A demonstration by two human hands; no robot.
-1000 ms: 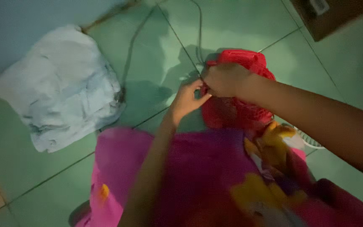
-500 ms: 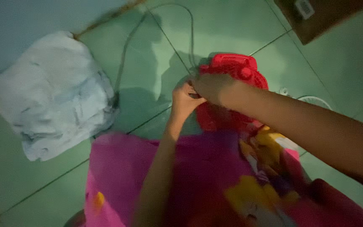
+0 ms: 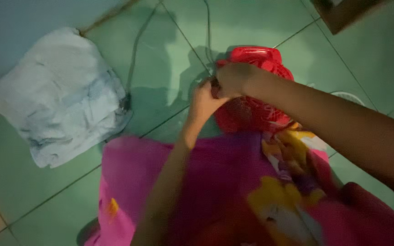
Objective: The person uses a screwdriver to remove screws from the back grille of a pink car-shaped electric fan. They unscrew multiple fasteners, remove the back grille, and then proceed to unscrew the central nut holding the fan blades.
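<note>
A small red plastic fan (image 3: 256,105) stands on the green tiled floor in front of my lap. My right hand (image 3: 234,78) is closed on the fan's left side near its top. My left hand (image 3: 204,103) presses against the same spot from below, fingers curled, touching my right hand. What lies between the fingers is hidden. A thin dark cord (image 3: 206,32) runs from the fan up and away across the tiles.
A crumpled pale blue cloth (image 3: 60,98) lies on the floor at the left. Pink patterned fabric (image 3: 215,191) covers my lap at the bottom. A brown cardboard box (image 3: 343,13) sits at the top right. A white round grille (image 3: 348,96) peeks out right of the fan.
Both hands stay at the fan's left side, shifting slightly upward and closer together. The view has wobbled a little.
</note>
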